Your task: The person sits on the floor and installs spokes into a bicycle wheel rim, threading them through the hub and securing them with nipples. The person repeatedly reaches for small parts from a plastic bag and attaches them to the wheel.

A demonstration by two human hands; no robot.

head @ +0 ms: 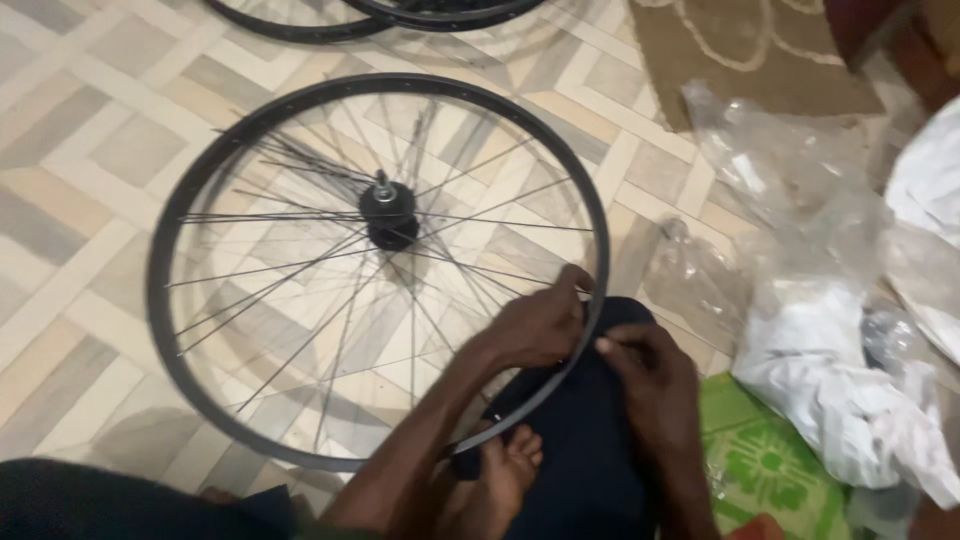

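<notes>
One big wheel [300,110] fills the left and middle of the frame, a black rim lying nearly flat over the tiled floor [90,120], its lower right edge resting on the person's dark-clad lap [580,440]. Thin spokes [290,265] fan out unevenly from the hub [387,212], which sits a little above the centre of the frame with a short axle sticking up; several spokes look loose and cross one another.

Along the right side lies a heap of clear plastic bags [770,170] and white wrapping [840,390], and under them a green patterned mat [770,465] in the lower right. A brown rug [760,50] shows at the upper right, and arcs of more rims [300,25] cut across the top edge.

Both forearms come up from the bottom of the frame and meet at the rim's right side. The left hand [540,325] reaches in from inside the wheel, wrist bent, knuckles up, its fingers curled over the rim's inner edge and closed on it where a spoke meets it. The right hand [650,375] sits just outside the rim, on the lap, palm turned down, thumb and forefinger pinched together on something small and thin at the rim's edge; what that is I cannot tell from here. The two hands are just beside each other, with the rim between them.

A bare foot [505,475] pokes out below the rim near the bottom centre, touching the left forearm.
</notes>
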